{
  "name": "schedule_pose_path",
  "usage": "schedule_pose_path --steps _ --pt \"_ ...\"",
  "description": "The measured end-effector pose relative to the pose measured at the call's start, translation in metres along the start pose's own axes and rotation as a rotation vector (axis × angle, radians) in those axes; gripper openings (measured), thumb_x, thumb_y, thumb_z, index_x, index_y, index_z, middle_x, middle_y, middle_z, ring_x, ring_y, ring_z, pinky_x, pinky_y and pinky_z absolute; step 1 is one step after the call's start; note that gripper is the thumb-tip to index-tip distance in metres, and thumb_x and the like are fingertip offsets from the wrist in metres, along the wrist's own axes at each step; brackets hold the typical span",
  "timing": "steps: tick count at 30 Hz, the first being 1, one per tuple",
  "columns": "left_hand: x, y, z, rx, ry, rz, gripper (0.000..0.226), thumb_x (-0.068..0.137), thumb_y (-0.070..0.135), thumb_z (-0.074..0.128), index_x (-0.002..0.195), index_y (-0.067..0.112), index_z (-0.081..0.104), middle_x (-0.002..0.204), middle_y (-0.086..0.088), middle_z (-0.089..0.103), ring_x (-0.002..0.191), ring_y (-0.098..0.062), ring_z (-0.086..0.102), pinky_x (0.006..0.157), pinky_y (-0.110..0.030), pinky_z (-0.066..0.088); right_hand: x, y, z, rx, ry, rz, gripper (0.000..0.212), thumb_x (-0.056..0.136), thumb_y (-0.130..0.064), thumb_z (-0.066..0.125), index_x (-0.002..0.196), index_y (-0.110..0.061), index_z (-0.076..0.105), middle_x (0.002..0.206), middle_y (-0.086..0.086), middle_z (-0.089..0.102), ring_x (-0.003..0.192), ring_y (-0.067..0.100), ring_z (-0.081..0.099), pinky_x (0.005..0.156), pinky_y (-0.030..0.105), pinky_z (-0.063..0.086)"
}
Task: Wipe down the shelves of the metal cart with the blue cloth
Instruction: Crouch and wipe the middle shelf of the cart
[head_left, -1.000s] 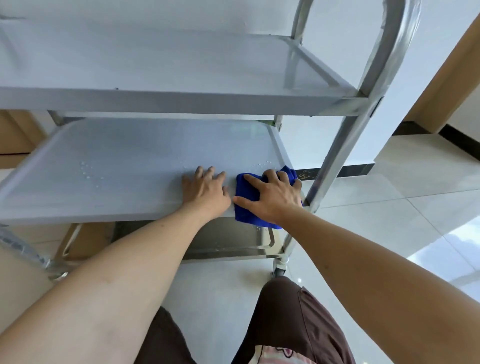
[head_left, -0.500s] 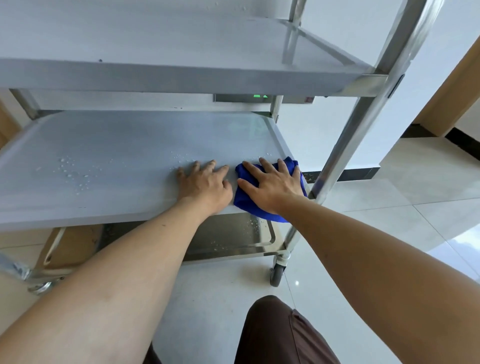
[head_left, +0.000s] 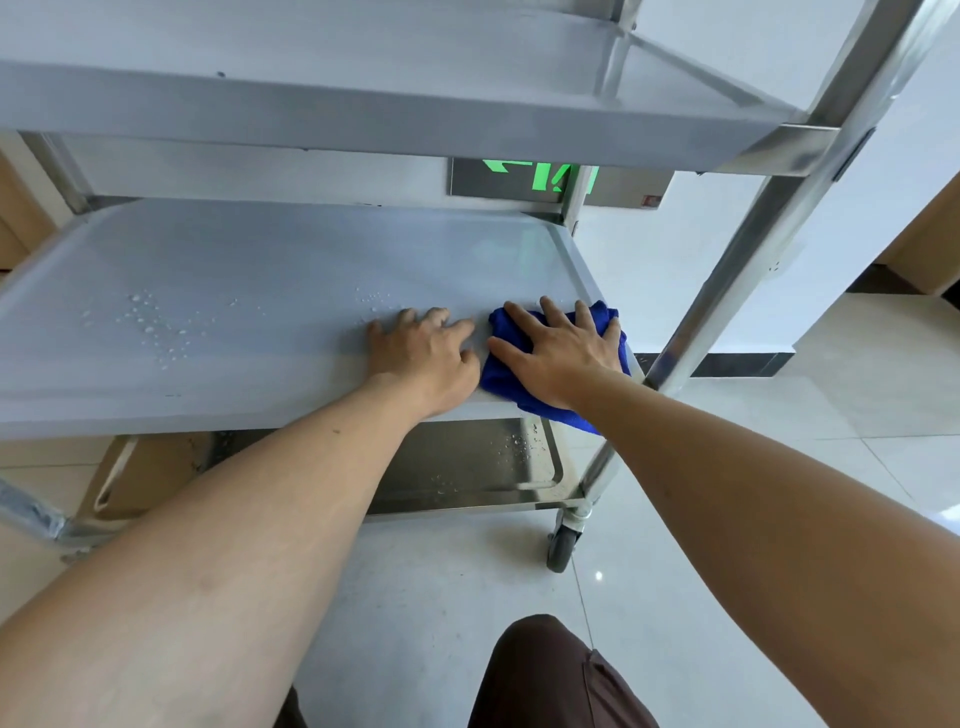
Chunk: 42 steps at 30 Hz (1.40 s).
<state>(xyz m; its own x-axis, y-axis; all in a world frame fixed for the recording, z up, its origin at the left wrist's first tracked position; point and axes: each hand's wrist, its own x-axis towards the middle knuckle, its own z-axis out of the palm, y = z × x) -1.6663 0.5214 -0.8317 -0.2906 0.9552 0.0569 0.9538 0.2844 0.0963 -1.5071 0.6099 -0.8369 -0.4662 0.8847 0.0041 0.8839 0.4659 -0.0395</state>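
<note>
While bunched under the right hand (head_left: 563, 358), the blue cloth (head_left: 501, 382) overhangs the shelf (head_left: 234, 291).

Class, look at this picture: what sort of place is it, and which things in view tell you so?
Probably a corridor or service area in a public building: a lit green exit sign low on the wall, glossy floor tiles, and a wheeled stainless steel cart.

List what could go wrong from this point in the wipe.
The blue cloth overhangs the middle shelf's front edge under the right hand; it might slip off. Droplets far left may get missed. The cart's caster could let the cart roll if the left hand leans harder.
</note>
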Motion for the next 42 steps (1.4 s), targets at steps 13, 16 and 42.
schedule_pose_path --steps 13,16,42 --pt "0.004 -0.009 0.005 -0.019 0.058 0.032 0.057 0.084 0.050 0.021 0.136 0.046 0.044 0.153 0.007 0.040 0.134 -0.025 0.037 0.099 -0.055 0.028 0.083 -0.009 0.001 -0.004 0.028 -0.004 0.072 0.079 -0.085 0.011 0.144 -0.056 0.023 0.159 -0.003 0.033 0.143 0.038 0.023 0.110 0.068 0.011" --pt "0.004 -0.009 0.004 -0.016 0.070 0.049 0.058 0.085 0.049 0.021 0.138 0.044 0.043 0.154 0.006 0.039 0.135 -0.026 0.036 0.099 -0.055 0.028 0.107 -0.012 -0.002 0.014 0.039 0.005 0.067 0.079 -0.084 0.013 0.138 -0.056 0.029 0.153 -0.001 0.040 0.138 0.038 0.029 0.107 0.068 0.016" --pt "-0.007 -0.003 0.001 -0.060 0.168 0.036 0.057 0.091 0.057 0.021 0.137 0.042 0.050 0.147 0.006 0.051 0.133 -0.025 0.044 0.103 -0.057 0.036 0.200 -0.017 -0.015 0.066 0.012 0.081 0.063 0.087 -0.075 0.017 0.140 -0.052 0.039 0.153 -0.001 0.043 0.141 0.040 0.029 0.110 0.070 0.014"
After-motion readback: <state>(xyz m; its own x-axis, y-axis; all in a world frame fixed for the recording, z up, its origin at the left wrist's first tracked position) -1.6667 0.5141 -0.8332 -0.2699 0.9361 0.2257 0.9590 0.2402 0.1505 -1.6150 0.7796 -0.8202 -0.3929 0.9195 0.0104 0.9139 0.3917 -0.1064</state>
